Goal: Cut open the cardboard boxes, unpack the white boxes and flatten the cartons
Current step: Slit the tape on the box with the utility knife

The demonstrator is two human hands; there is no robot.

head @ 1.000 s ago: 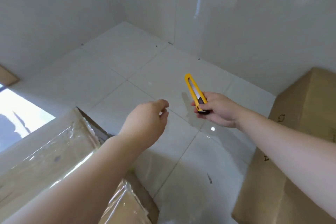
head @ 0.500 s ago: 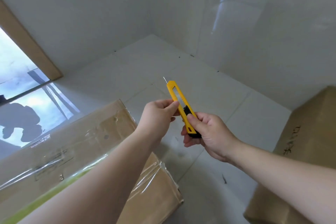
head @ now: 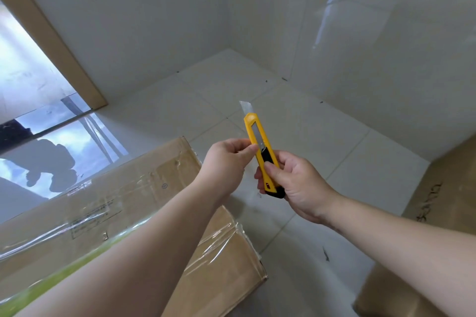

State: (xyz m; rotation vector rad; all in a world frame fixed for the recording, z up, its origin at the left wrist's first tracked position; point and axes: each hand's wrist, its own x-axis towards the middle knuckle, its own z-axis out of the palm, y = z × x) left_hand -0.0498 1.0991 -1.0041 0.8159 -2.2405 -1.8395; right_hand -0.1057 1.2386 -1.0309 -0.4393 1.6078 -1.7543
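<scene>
Cardboard box (head: 144, 213), taped w/ clear film, sits on the floor at lower left under our left forearm; its near corner juts toward frame centre. Printed label in a rectangle on its top face, too small & glare-washed to read. 2nd cardboard box (head: 438, 201) at right edge, dark lettering down its side, blurred, can't make it out.

Above the gap btwn the boxes we hold a yellow utility knife (head: 262, 154), blade (head: 244, 107) out past the tip, pointing up & away. Our right hand (head: 296, 183) grips the lower handle, thumb on the black slider. Our left hand (head: 229, 159) pinches the knife's left edge at mid-body w/ thumb & fingertip.

White tiled floor (head: 334, 149) lies bare btwn the two boxes and back to the corner of the glossy tiled walls (head: 360, 33). Wood-framed glass (head: 38, 123) at far left.
</scene>
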